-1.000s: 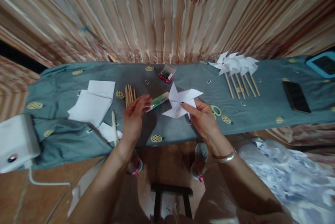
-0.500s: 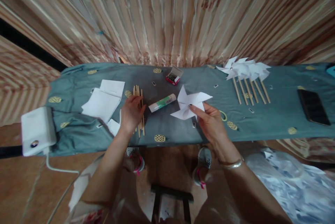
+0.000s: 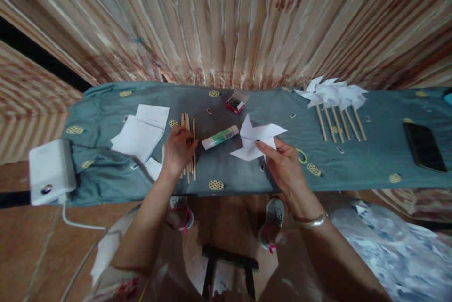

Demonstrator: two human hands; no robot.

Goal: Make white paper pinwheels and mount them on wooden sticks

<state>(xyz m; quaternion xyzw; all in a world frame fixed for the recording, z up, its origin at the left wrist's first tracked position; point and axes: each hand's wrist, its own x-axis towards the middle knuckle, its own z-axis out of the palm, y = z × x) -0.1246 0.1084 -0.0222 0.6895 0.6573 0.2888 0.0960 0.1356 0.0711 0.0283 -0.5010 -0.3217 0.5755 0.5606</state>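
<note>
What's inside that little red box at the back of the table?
The little red box stands open, with small dark bits inside, too tiny to name. Its raised flap hides nothing much; the bottom is covered by them.

No readable text anywhere; green label on glue stick [image 3: 220,137] too blurred to read.

Left hand [image 3: 177,151] hides the sticks' [image 3: 189,127] middles.

Dim warm light, warped soft edges
</note>
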